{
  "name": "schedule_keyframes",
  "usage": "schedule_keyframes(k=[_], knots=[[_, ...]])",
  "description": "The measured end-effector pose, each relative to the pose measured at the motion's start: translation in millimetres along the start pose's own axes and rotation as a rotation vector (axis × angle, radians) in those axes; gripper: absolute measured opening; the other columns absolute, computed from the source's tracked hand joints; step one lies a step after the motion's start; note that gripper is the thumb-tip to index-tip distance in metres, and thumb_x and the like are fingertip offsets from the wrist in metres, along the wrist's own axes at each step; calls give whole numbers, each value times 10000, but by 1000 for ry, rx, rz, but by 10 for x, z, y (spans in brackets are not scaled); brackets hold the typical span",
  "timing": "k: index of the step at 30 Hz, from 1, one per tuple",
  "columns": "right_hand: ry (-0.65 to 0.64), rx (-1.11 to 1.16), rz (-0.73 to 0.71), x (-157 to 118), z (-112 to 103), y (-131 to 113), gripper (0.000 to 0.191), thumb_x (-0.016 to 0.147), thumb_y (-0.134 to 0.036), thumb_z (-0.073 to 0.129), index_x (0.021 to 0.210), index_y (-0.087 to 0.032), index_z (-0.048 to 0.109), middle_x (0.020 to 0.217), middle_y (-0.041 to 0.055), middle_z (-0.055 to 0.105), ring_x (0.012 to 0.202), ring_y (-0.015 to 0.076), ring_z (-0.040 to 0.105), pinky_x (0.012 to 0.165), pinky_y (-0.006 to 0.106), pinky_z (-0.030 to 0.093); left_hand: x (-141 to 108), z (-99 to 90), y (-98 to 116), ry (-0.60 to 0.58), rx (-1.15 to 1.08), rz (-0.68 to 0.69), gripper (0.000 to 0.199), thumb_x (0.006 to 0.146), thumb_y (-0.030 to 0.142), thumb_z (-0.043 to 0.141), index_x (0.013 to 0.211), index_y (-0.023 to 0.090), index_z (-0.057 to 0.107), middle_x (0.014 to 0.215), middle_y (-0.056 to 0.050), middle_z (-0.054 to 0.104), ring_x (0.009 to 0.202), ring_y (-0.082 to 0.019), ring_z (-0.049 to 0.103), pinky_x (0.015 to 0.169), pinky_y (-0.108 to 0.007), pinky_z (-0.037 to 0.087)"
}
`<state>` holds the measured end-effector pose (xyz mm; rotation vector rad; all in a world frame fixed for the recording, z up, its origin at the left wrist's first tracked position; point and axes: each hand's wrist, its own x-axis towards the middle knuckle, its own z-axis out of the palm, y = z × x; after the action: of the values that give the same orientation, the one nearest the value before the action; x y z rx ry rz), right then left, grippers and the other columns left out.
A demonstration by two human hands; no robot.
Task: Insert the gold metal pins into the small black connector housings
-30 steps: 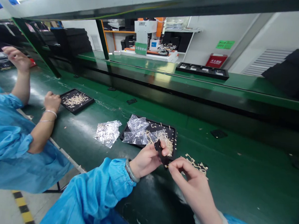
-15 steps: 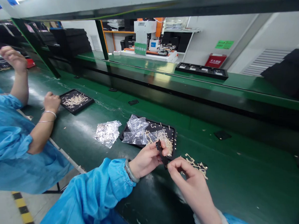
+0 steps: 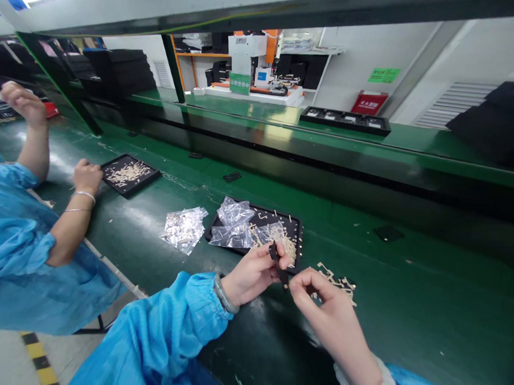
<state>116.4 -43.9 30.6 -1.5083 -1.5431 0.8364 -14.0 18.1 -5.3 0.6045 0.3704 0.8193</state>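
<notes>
My left hand (image 3: 258,274) is closed on a thin, flat black part (image 3: 280,265), tilted edge-on towards me. Thumb and forefinger of my right hand (image 3: 326,304) are pinched together close to its lower end; whatever they hold is too small to make out. Behind my left hand lies a black tray (image 3: 273,215) with loose pale strip-like pieces (image 3: 289,249) and clear plastic bags (image 3: 233,223). More pale pieces (image 3: 334,281) are scattered on the green surface beyond my right hand, partly hidden by it.
Another clear bag (image 3: 184,229) rests left of the tray. A co-worker's hand (image 3: 87,176) is at a second black tray (image 3: 128,193) of pale pieces. Flat black parts (image 3: 388,233) lie along the green surface (image 3: 428,302). Behind runs a raised ledge with a long black tray (image 3: 346,121).
The flat black parts on the green surface have shifted slightly right. The black part in my left hand has turned a little, and my right fingertips are slightly apart from its end.
</notes>
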Motion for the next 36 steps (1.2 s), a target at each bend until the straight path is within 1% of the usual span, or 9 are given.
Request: schedule_keyframes(k=[10,21,30,36], knots=[[-24,11,-13,-27,-15,-4,178,759,-260,489,590,-206,501,602,-9,533,573,142,497,571,250,409,-5,12,14,-20,22,-6,167,729,203,627,809,161,486,684,17,438,566,-85,402,530,-213,310],[65,21,-76,-63,-16,-13,179,781,-240,487,605,-210,499,612,-1,541,588,144,505,569,240,419,-2,0,12,-3,-17,4,204,719,233,653,816,161,489,688,12,438,590,-92,400,528,-205,325],[57,7,-135,-61,3,-3,173,775,-188,493,602,-201,492,601,-20,519,565,120,499,557,218,404,0,-13,4,-4,-15,-2,206,728,239,651,823,162,485,689,15,444,577,-86,406,523,-201,327],[92,-4,-175,-72,18,16,171,775,-170,495,607,-202,487,604,-21,514,564,120,504,553,220,403,-6,-7,14,-6,-15,7,172,739,207,634,816,156,489,686,15,448,584,-84,417,535,-198,337]])
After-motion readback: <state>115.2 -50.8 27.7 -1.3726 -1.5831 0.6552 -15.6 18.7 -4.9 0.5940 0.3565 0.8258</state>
